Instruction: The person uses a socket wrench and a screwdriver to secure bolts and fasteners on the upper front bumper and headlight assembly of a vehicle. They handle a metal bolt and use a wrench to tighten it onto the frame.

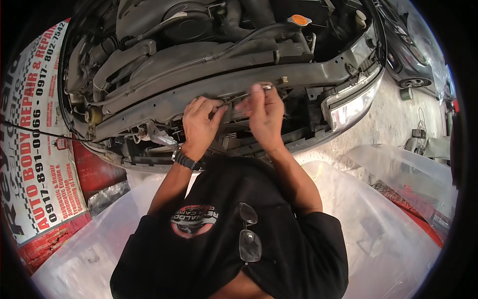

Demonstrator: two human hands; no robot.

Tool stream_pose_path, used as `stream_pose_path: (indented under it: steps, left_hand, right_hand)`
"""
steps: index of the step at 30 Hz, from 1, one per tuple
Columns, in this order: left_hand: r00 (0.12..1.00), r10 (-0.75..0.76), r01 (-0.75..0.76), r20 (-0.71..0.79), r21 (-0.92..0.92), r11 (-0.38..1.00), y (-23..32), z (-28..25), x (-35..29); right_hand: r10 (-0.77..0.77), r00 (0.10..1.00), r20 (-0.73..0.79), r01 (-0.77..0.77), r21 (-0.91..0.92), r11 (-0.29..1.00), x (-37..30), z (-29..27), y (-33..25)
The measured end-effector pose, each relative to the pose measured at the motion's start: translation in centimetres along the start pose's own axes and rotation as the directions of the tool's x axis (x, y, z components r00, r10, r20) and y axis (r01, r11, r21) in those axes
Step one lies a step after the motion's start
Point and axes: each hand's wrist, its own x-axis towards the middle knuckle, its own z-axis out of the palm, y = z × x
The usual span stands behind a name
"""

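Over the front crossbar [169,101] of an open car engine bay, both hands work close together. My left hand [198,124], wearing a dark wristwatch [185,158], has its fingers curled and its thumb and forefinger drawn together at the bar's front edge; what they pinch is too small to name. My right hand [267,119] is closed, slightly blurred, around a slim shiny metal tool [268,87] whose end shows past the fingers. A thin rod-like part seems to run between the hands, but its link to the tool cannot be made out.
An orange-topped radiator cap [298,20] sits behind the bar. The right headlight [348,109] borders the bay. A printed banner [47,134] hangs at left, and translucent plastic sheeting [358,219] surrounds me. Another dark car [408,50] stands at the far right.
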Motion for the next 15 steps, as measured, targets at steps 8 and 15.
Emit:
stream_pose_path:
  steps: [8, 15]
  left_hand:
    - [0.997, 0.038, -0.033, -0.062, 0.077, 0.997, 0.6, 0.3, 0.4]
    - [0.999, -0.041, 0.039, 0.019, 0.107, 0.994, 0.2, 0.2, -0.2]
  right_hand:
    - [0.273, 0.960, -0.054, -0.224, 0.433, 0.873, 0.3, -1.9, 2.9]
    - [-0.216, 0.941, 0.259, 0.316, -0.450, 0.835, -0.4, 1.0, -0.4]
